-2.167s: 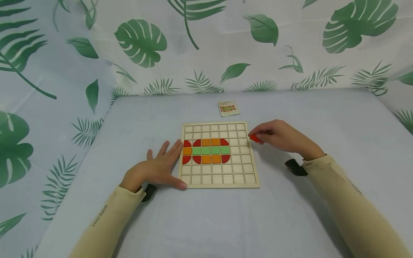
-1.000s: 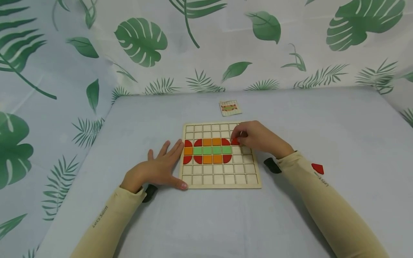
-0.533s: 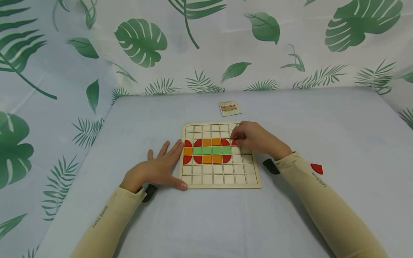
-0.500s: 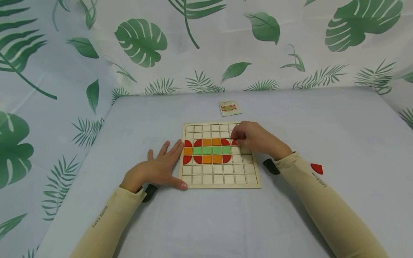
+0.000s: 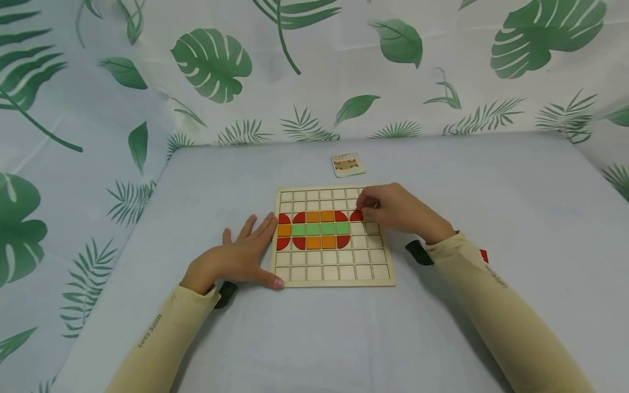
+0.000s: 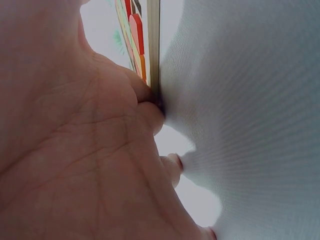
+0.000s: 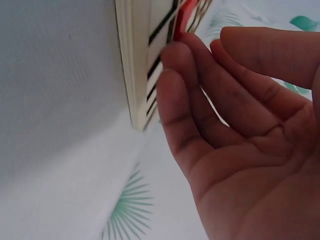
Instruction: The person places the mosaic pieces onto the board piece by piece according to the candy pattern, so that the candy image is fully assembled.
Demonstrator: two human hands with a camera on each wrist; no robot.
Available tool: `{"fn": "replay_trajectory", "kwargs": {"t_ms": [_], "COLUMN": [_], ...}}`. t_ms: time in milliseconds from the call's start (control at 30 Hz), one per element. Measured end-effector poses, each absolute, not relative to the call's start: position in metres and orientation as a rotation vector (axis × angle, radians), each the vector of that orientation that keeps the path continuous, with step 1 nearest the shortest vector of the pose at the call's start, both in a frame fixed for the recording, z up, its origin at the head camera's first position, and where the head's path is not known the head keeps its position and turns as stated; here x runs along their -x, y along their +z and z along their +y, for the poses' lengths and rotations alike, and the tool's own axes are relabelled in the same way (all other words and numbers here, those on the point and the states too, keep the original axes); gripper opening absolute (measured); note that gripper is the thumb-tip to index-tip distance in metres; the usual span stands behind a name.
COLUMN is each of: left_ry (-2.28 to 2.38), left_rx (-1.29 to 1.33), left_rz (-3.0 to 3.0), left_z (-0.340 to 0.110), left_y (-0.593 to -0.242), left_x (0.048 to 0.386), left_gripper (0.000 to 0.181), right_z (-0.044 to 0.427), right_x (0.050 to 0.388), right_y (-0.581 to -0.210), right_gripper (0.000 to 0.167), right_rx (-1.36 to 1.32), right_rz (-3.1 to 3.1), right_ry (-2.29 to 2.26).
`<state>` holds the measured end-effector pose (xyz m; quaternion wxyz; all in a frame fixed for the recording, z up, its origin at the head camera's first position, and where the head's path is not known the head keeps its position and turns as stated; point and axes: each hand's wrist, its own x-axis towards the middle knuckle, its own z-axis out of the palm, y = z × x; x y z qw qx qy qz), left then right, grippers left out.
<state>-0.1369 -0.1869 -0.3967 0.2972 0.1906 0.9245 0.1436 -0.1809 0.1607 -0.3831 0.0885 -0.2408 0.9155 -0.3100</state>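
Observation:
A square wooden grid board (image 5: 363, 256) lies on the table in the head view, with red quarter-round, orange square and green square tiles set in its cells. My left hand (image 5: 236, 262) is spread flat, its index finger and thumb against the board's left edge. Over the board's right part is my right hand (image 5: 393, 207), its fingertips at a red quarter-round tile (image 5: 356, 216) lying in a cell. In the right wrist view the thumb stands apart from the bent fingers, and a fingertip appears to touch the red tile (image 7: 185, 17).
A small pattern card (image 5: 348, 165) lies behind the board. Another red tile (image 5: 484, 255) shows partly behind the right sleeve. Dark wrist devices (image 5: 419, 252) sit under both wrists. A leaf-printed cloth (image 5: 295, 82) hangs at the back and sides of the table.
My right hand has brought the red tile leftward from beside the board into a cell. Its fingers have since drawn slightly back, showing more of the tile. My left hand has stayed put.

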Motion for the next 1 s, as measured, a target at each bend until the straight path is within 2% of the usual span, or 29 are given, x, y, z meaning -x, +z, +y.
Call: {"fn": "replay_trajectory", "kwargs": {"t_ms": [500,1000], "left_ry": [0.361,0.364], "left_rx": [-0.505,-0.514], "left_rz": [2.459,2.458], "left_z": [-0.184,-0.186], "left_y": [-0.397,-0.395], "left_x": [0.138,0.136], "left_gripper": [0.139,0.139], "right_z": [0.188,0.243], "right_x": [0.162,0.130], "right_y": [-0.360,-0.363], "right_gripper": [0.024,0.069], "right_rx": [0.748,0.556], "right_rz": [2.694,2.645], "right_ry": [-0.965,-0.806]}}
